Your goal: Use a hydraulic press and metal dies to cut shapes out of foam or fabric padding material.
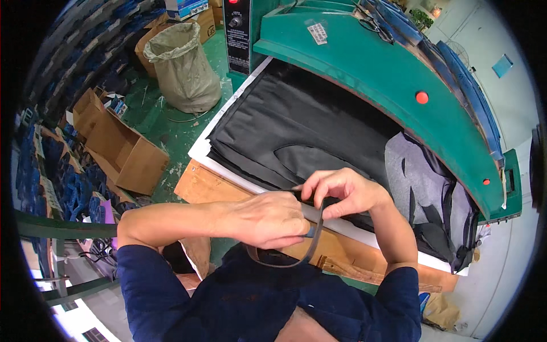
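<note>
My left hand (268,219) is closed, with its back toward me, over a dark looped strip that looks like a cutting die (310,251). The die is a thin, curved band that hangs below my hands, near my chest. A bit of blue shows beside the left fingers; what it belongs to is hidden. My right hand (345,191) pinches the band's upper end between thumb and fingers. Just beyond both hands lies a stack of black sheet material (285,125) on a white board (202,145). A curved cut outline shows in its top sheet.
A green press (364,62) with red buttons overhangs the material's far side. Grey cut pieces (413,176) lie at the right. A wooden ledge (213,185) runs along the near edge. Leftward stand an open cardboard box (128,154), a lined bin bag (185,68) and shelves of blue dies (74,194).
</note>
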`<act>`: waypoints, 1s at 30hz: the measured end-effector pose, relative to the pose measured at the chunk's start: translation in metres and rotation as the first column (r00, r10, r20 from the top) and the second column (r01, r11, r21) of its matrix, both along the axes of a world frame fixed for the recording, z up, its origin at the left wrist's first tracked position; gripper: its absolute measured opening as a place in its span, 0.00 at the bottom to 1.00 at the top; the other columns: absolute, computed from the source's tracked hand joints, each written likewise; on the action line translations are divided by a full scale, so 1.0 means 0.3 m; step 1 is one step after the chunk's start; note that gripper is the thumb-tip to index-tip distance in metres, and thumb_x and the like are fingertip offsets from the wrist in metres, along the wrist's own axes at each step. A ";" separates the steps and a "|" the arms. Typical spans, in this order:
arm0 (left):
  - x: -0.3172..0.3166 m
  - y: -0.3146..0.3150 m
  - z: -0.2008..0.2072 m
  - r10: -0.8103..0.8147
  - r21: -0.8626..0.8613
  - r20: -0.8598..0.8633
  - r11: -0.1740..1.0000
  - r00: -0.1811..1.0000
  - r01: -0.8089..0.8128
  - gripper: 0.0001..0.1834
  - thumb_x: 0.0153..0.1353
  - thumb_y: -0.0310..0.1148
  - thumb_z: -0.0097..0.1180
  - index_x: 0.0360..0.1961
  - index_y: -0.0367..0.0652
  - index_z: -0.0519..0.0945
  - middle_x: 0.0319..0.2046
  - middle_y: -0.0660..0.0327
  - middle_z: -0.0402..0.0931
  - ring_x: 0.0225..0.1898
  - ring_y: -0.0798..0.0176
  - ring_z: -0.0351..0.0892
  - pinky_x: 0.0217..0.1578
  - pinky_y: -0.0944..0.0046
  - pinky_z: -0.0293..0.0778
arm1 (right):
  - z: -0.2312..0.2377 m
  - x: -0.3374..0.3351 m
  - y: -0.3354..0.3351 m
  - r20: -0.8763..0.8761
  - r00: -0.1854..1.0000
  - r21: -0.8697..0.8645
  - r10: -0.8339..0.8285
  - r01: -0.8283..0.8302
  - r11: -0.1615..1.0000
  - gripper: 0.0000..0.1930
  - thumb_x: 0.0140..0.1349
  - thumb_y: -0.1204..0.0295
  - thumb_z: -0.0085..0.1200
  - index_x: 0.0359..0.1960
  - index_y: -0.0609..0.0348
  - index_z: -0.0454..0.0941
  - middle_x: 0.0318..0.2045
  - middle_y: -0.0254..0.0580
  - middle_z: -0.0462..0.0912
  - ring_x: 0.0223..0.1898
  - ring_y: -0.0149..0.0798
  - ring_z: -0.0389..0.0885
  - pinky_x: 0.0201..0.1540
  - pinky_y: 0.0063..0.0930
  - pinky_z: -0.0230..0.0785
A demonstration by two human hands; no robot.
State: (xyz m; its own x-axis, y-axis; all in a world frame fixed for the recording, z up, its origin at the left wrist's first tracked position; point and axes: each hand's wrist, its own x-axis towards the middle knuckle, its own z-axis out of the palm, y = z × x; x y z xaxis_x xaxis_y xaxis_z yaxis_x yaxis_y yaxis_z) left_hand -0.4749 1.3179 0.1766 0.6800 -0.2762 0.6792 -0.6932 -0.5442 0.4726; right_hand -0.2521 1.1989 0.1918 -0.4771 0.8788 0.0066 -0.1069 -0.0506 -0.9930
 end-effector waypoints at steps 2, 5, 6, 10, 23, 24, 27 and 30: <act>0.049 0.011 0.013 0.061 0.031 0.003 0.998 0.998 -0.061 0.10 0.55 0.30 0.64 0.30 0.44 0.72 0.22 0.58 0.69 0.25 0.50 0.72 0.28 0.53 0.67 | -0.010 0.028 -0.006 -0.110 0.987 0.018 -0.115 0.118 0.993 0.14 0.57 0.82 0.66 0.45 0.62 0.80 0.61 0.46 0.71 0.63 0.38 0.69 0.64 0.36 0.64; 0.113 0.067 0.070 0.341 0.155 -0.032 0.930 0.939 -0.332 0.11 0.53 0.32 0.67 0.30 0.46 0.74 0.23 0.59 0.71 0.25 0.50 0.73 0.27 0.53 0.67 | 0.002 0.063 -0.049 -0.037 0.888 0.038 -0.458 0.460 0.887 0.22 0.60 0.80 0.63 0.57 0.58 0.76 0.67 0.42 0.69 0.64 0.36 0.71 0.64 0.36 0.68; 0.132 0.089 0.104 0.461 0.191 -0.087 0.878 0.883 -0.439 0.11 0.54 0.32 0.66 0.30 0.45 0.74 0.22 0.57 0.72 0.25 0.48 0.74 0.29 0.52 0.68 | -0.013 0.083 -0.070 0.003 0.847 0.062 -0.532 0.531 0.845 0.21 0.61 0.80 0.62 0.57 0.58 0.76 0.65 0.42 0.71 0.62 0.36 0.73 0.62 0.35 0.70; 0.254 0.312 0.055 0.776 0.236 -0.206 0.630 0.596 -0.740 0.13 0.61 0.36 0.62 0.36 0.42 0.71 0.20 0.54 0.72 0.23 0.50 0.77 0.25 0.53 0.69 | -0.104 0.151 -0.212 0.088 0.661 0.024 -0.745 0.746 0.665 0.16 0.64 0.81 0.57 0.54 0.62 0.78 0.55 0.44 0.81 0.52 0.37 0.83 0.56 0.30 0.75; 0.312 0.517 -0.087 0.706 0.254 -0.563 0.643 0.431 -0.722 0.16 0.58 0.37 0.64 0.36 0.36 0.72 0.21 0.53 0.77 0.25 0.58 0.81 0.30 0.58 0.74 | -0.198 0.083 -0.572 -0.001 0.387 -0.048 -0.922 0.921 0.386 0.14 0.65 0.77 0.60 0.51 0.65 0.78 0.50 0.51 0.83 0.47 0.41 0.85 0.52 0.34 0.78; 0.307 0.520 -0.089 0.702 0.251 -0.563 0.648 0.436 -0.719 0.16 0.58 0.37 0.64 0.36 0.36 0.72 0.21 0.53 0.77 0.25 0.58 0.81 0.30 0.58 0.74 | -0.202 0.078 -0.572 -0.002 0.377 -0.057 -0.926 0.925 0.377 0.14 0.65 0.77 0.60 0.51 0.65 0.78 0.50 0.51 0.83 0.47 0.41 0.85 0.52 0.33 0.78; 0.293 0.518 -0.097 0.725 0.221 -0.575 0.585 0.380 -0.780 0.16 0.59 0.36 0.65 0.35 0.35 0.73 0.20 0.55 0.76 0.24 0.64 0.78 0.28 0.61 0.73 | -0.215 0.064 -0.565 -0.017 0.376 -0.066 -0.926 0.924 0.377 0.14 0.65 0.76 0.60 0.51 0.65 0.78 0.50 0.52 0.83 0.47 0.41 0.85 0.53 0.33 0.78; 0.288 0.512 -0.092 0.727 0.125 -0.572 0.535 0.380 -0.836 0.17 0.60 0.38 0.65 0.36 0.34 0.74 0.22 0.58 0.77 0.25 0.66 0.77 0.29 0.62 0.73 | -0.219 0.049 -0.550 0.011 0.377 -0.085 -0.926 0.923 0.374 0.13 0.65 0.78 0.59 0.51 0.65 0.78 0.50 0.52 0.83 0.47 0.40 0.85 0.53 0.33 0.78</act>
State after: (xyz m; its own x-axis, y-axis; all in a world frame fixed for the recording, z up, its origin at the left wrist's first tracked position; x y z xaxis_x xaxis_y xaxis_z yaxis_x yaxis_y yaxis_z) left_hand -0.3885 1.4716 0.1489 0.7587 0.6388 0.1275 0.3786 -0.5916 0.7118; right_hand -0.2373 1.0339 0.1262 0.6323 0.7712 -0.0734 -0.1614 0.0385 -0.9861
